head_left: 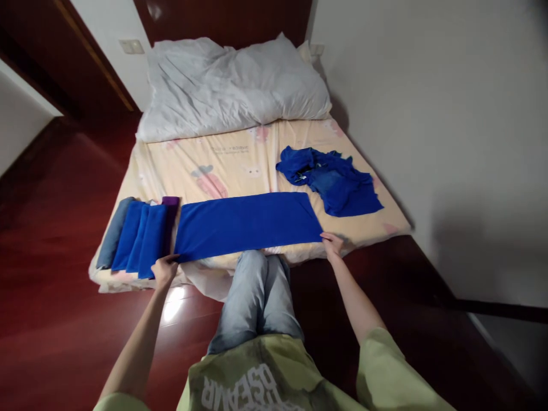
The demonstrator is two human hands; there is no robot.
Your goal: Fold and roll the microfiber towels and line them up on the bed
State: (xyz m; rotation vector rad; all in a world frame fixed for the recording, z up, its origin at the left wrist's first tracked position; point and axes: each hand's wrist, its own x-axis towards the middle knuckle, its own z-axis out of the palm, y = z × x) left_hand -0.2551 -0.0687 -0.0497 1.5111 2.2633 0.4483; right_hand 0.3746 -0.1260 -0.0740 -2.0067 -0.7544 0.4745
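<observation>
A long blue towel [248, 222] lies spread flat across the near edge of the bed. My left hand [165, 269] is closed on its near left corner, and my right hand [332, 244] pinches the near right corner. Left of the towel sit several folded blue cloths [145, 237] side by side, with a grey-blue roll [115, 234] at the outer end and a purple cloth [172, 208] partly beneath them. To the right is a crumpled heap of blue cloths [334, 180].
The bed [180, 165] has a pale yellow patterned sheet. A large white pillow or quilt [240, 85] lies at its head, against a dark headboard [226, 20]. A white wall [449, 114] stands on the right, and dark red floor [55, 274] surrounds the bed.
</observation>
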